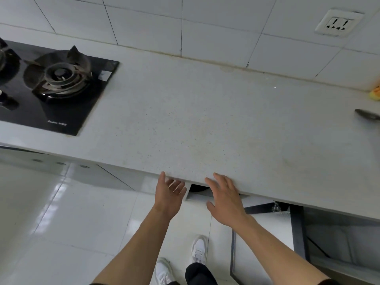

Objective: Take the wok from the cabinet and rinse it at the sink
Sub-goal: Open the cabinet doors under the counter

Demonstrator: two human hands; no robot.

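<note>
surface (205, 124): pale speckled slab, runs 9 to 3 o'clock across the view, front edge overhangs the cabinets
floor (72, 219): glossy white tiles, fills 6 to 9 o'clock
wall (185, 23): white tiles at 12 o'clock, socket (338, 22) at 1 o'clock
hob (55, 87): black glass, set in the surface at 9 o'clock, one burner fully in view
cabinet (200, 192): open gap under the surface edge between the two hands; open door (267, 233) hangs at 5 o'clock
wok (198, 188): only a dark shape shows in the gap, just under the surface edge; cannot tell if that is it
right hand (226, 200): palm down, fingers spread and straight, holds nothing, tips over the surface edge
left hand (169, 194): palm turned inward, fingers relaxed and loose, holds nothing, tips at the cabinet gap
shoes (198, 249): white pair at 6 o'clock
sponge (375, 93): yellow, at 3 o'clock, cut by the frame
</note>
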